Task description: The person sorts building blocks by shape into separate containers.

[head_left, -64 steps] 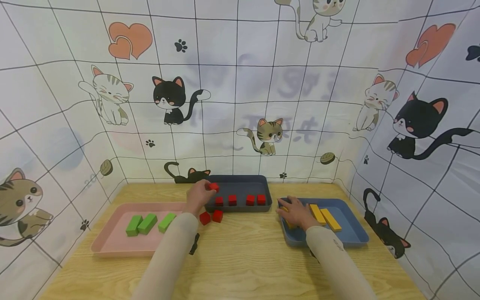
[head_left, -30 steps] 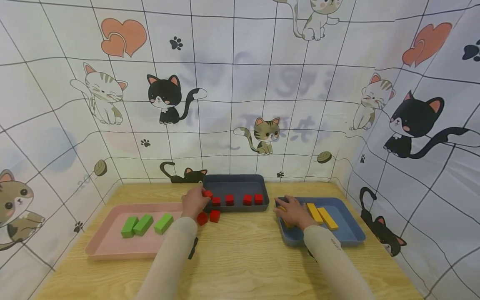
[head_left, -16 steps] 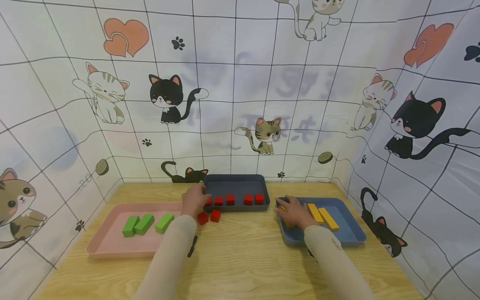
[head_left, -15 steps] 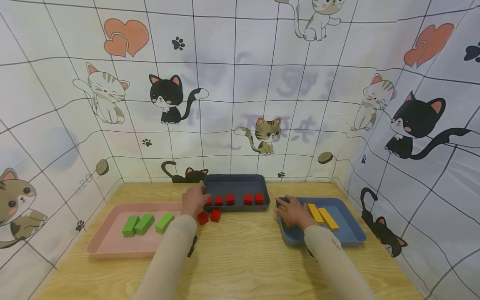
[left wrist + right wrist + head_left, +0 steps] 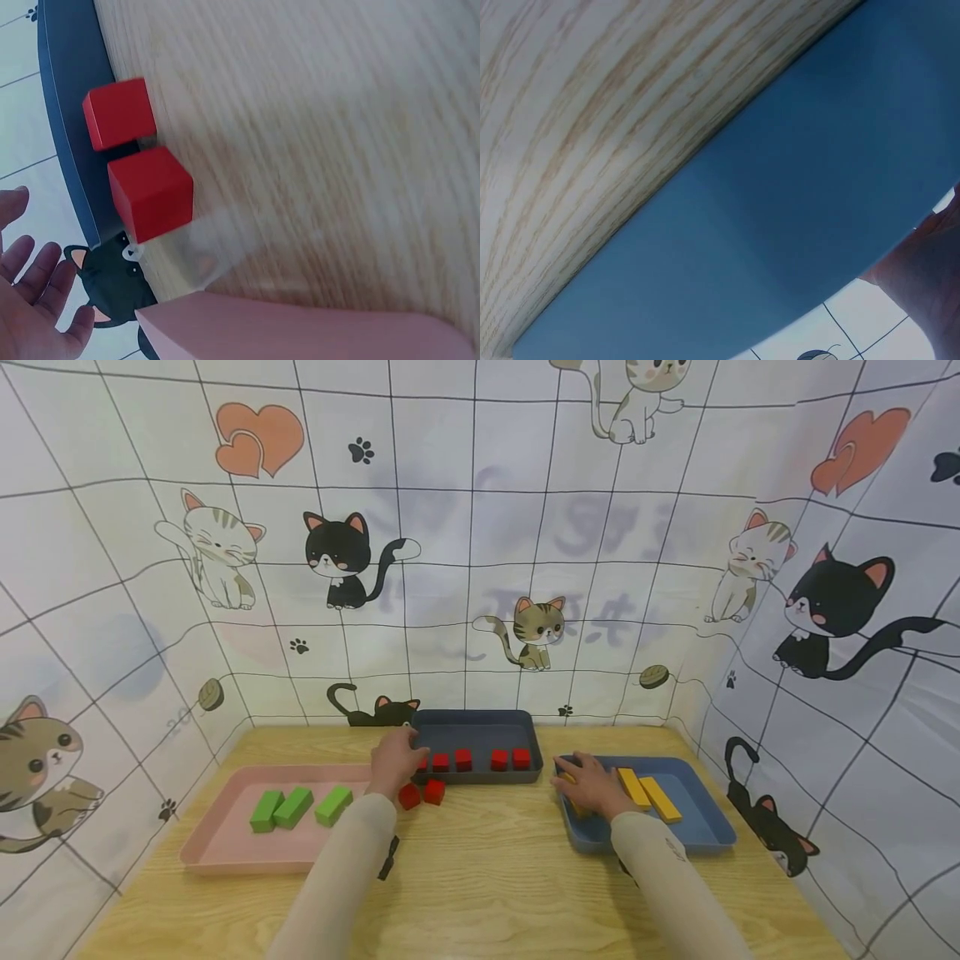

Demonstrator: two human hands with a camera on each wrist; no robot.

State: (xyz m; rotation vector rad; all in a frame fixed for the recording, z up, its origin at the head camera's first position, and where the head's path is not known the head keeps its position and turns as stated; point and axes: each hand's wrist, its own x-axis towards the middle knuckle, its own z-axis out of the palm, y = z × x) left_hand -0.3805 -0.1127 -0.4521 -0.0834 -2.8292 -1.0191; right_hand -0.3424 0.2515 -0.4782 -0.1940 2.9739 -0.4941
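Note:
My left hand [image 5: 393, 762] is over the left end of the dark grey tray [image 5: 474, 777]. In the left wrist view its fingers [image 5: 52, 281] are loosely bent and apart, with nothing between them. Beside the thumb, a red cube [image 5: 422, 766] in that tray is partly hidden; several more red cubes [image 5: 463, 759] line the tray's front side. Two red cubes [image 5: 152, 196] lie on the table just outside it. My right hand [image 5: 592, 787] rests over the left end of the blue tray [image 5: 708, 835], fingers spread above a mostly covered yellow block [image 5: 567, 777].
On the left, a pink tray [image 5: 225, 860] bears three green blocks [image 5: 293, 807]. Two yellow blocks [image 5: 661, 800] lie right of my right hand in the blue tray. A wall sheet printed with cats [image 5: 536, 631] encloses the wooden table [image 5: 495, 877].
My left hand has lowered a red cube into the left front of the dark grey tray and let it go. My right hand has stayed in place.

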